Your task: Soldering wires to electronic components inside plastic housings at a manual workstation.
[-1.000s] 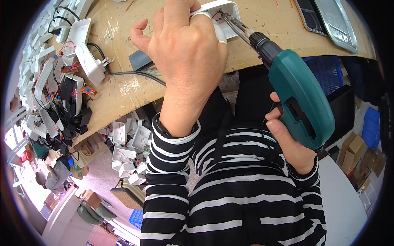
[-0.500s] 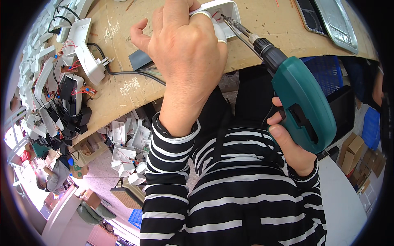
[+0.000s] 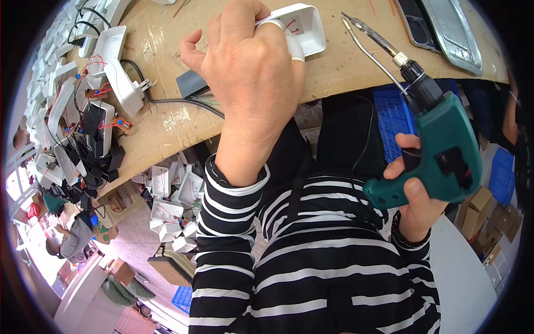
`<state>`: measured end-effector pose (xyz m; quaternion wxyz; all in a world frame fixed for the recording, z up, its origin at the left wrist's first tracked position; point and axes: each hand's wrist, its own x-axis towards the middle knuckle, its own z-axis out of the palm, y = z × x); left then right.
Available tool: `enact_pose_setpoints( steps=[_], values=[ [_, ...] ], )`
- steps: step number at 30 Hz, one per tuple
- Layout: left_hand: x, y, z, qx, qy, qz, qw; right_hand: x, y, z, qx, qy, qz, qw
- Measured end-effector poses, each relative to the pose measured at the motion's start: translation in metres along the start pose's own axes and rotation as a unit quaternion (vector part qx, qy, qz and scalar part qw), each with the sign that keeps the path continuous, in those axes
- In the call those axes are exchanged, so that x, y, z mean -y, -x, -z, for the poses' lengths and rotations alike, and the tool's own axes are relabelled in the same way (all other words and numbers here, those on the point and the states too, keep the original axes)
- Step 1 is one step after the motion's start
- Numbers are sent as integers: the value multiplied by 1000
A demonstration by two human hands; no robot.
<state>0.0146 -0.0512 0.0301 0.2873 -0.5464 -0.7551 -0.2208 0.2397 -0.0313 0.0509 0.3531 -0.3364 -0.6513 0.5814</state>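
Note:
My left hand (image 3: 253,72) is closed on a white plastic housing (image 3: 311,33) at the table's far edge; white covers sit on some of its fingers. Thin red wires (image 3: 290,24) show inside the housing, joined to small metal contacts. My right hand (image 3: 414,189) grips a green soldering gun (image 3: 445,145) by its handle, out to the right over the table's front edge. Its metal tip (image 3: 361,25) and thin feed tube point up and left, apart from the housing. Beneath my left wrist lie a dark grey flat piece (image 3: 191,83) and a black cable (image 3: 183,101).
Left on the worktable (image 3: 172,125) are an open white plug housing (image 3: 119,78) and a heap of housings with small circuit boards (image 3: 119,123). A metal tray (image 3: 459,39) lies far right. Below stand a blue crate (image 3: 392,114) and more white housings (image 3: 167,211). Another person (image 3: 75,239) is far left.
My right hand has drawn the soldering gun back to the right, its tip leaving the inside of the housing. My left hand and the housing have barely moved.

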Motion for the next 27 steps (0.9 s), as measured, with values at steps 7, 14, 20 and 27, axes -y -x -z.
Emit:
enact_pose_setpoints(
  steps=[7,14,20,27],
  values=[
    [3,2,-9,-21,59,49,997,-16,-8,38,-43,-137,-41,989],
    [-2,0,-2,12,51,70,996,-52,-42,101,-115,-437,34,892],
    [-3,-1,0,23,43,74,996,-74,-59,132,-143,-484,-36,862],
    [-5,-4,0,24,46,78,996,-88,-56,144,-111,-510,-20,853]
  ],
)
